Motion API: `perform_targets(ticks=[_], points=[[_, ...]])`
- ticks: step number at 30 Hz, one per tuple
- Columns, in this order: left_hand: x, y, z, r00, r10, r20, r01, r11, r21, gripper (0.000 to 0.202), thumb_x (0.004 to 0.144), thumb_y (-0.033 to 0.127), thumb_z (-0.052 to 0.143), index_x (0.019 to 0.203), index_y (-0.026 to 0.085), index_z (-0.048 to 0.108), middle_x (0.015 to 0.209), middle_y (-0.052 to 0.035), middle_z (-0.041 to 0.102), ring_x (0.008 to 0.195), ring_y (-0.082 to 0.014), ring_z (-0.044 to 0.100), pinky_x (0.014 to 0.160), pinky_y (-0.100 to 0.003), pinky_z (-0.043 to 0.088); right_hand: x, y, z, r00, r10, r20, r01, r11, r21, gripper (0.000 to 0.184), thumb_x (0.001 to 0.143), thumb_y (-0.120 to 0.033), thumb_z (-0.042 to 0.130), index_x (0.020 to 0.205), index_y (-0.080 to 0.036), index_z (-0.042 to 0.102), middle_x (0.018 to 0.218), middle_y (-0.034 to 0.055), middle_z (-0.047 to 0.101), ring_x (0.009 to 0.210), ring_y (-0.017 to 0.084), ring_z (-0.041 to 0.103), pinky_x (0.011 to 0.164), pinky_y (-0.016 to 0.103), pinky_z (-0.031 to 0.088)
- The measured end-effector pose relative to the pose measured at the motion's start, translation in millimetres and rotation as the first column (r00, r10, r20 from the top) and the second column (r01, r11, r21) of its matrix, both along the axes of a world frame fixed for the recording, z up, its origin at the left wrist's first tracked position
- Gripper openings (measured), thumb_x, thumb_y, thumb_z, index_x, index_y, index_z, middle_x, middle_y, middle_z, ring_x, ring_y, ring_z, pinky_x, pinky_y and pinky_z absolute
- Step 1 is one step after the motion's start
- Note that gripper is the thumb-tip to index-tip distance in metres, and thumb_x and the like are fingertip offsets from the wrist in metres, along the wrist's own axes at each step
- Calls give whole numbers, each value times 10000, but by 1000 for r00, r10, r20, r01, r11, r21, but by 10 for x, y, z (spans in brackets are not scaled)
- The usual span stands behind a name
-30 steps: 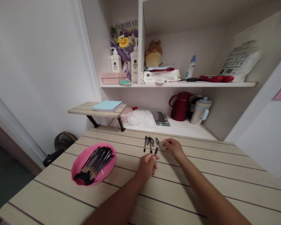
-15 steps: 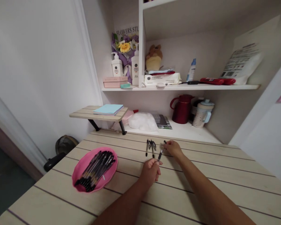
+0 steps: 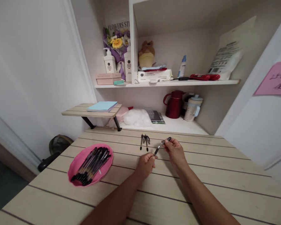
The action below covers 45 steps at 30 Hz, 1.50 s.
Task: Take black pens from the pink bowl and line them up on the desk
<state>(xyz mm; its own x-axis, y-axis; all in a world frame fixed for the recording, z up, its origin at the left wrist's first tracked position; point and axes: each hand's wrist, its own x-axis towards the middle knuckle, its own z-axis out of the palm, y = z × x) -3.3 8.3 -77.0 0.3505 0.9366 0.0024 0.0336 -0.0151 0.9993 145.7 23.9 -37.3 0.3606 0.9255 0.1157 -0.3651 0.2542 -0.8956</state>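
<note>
Closed around a black gel pen (image 3: pixel 157 150), my left hand (image 3: pixel 145 165) holds it above the table, its tip pointing up and right. My right hand (image 3: pixel 176 152) pinches a dark pen cap (image 3: pixel 169 139) close to that tip; whether cap and tip touch I cannot make out. Just beyond my left hand, slim black pen parts (image 3: pixel 141 142) and shorter clear-and-black caps (image 3: pixel 148 139) lie side by side on the wood. To the left, a pink scalloped dish (image 3: pixel 109 165) holds several black pens (image 3: pixel 92 165) in a bundle.
A small wooden riser (image 3: pixel 72 110) with blue paper (image 3: pixel 102 106) stands at the back left. Behind the slatted tabletop (image 3: pixel 140 200) are a white plastic bag (image 3: pixel 137 117), a red jug (image 3: pixel 174 105) and a pale cup (image 3: pixel 192 108). A loaded shelf (image 3: pixel 121 85) hangs above.
My right hand has lifted the cap off the tabletop and turned it toward the pen tip. My left hand still grips the pen. The view has swung slightly to the right.
</note>
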Motion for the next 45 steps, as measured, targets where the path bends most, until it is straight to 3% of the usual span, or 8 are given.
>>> perform_targets(ticks=[10,18,26,32,37,39,41,45], points=[[7,-7,35,1000,11,-8,-11,1000,-2,287,765,390,445,818,134,562,465,72,456,312,-31,312,348,-172,225,-79,-59,-16,963,198,183,-189,980,-61,368,555,-379,737,820,-152,620,532,-38,524,448,61,407,423,200,289],[-5,-12,41,999,40,-12,-40,999,-13,229,754,356,437,715,154,537,465,55,482,315,-38,313,362,-180,227,-179,-115,-70,929,348,128,-341,937,-79,329,573,-395,729,757,-162,587,522,-36,526,452,93,503,432,204,296],[-4,29,-39,997,73,-37,-73,997,-1,210,721,335,479,667,154,572,423,53,462,341,-47,312,383,-187,219,-257,-140,-132,953,276,123,-262,958,-120,356,536,-413,736,732,-151,597,473,-65,469,427,67,418,435,201,295],[10,-7,39,995,90,-37,-90,996,1,208,741,333,451,722,161,567,460,58,474,325,-44,318,362,-181,219,-192,-118,-193,963,258,80,-249,962,-108,365,614,-479,670,747,-149,588,537,-30,517,437,66,407,408,193,267],[14,-59,86,992,124,-29,-125,992,-6,255,757,339,436,874,155,569,490,69,452,335,-54,352,359,-178,250,9,-69,-324,975,21,222,0,996,-94,420,682,-547,561,818,-151,596,618,-4,555,433,73,387,402,208,280],[18,-72,135,988,152,-39,-149,987,67,249,755,322,453,866,149,593,526,52,473,408,-65,421,424,-183,330,54,-46,-398,949,-14,315,45,995,-93,405,679,-549,553,728,-148,592,532,-24,504,421,76,353,405,214,277],[-11,-75,255,970,221,-103,-190,949,251,216,739,283,484,832,156,634,631,14,531,557,-89,507,551,-203,402,69,-25,-458,931,-4,365,40,995,-91,400,679,-550,541,690,-153,587,489,-34,471,425,85,347,413,220,283],[-347,-59,734,803,433,-410,-156,816,556,214,710,243,529,847,212,691,787,-30,584,757,-146,543,689,-246,408,75,-7,-519,900,-8,436,53,995,-90,368,677,-523,549,653,-157,585,455,-43,440,433,88,347,425,224,290]])
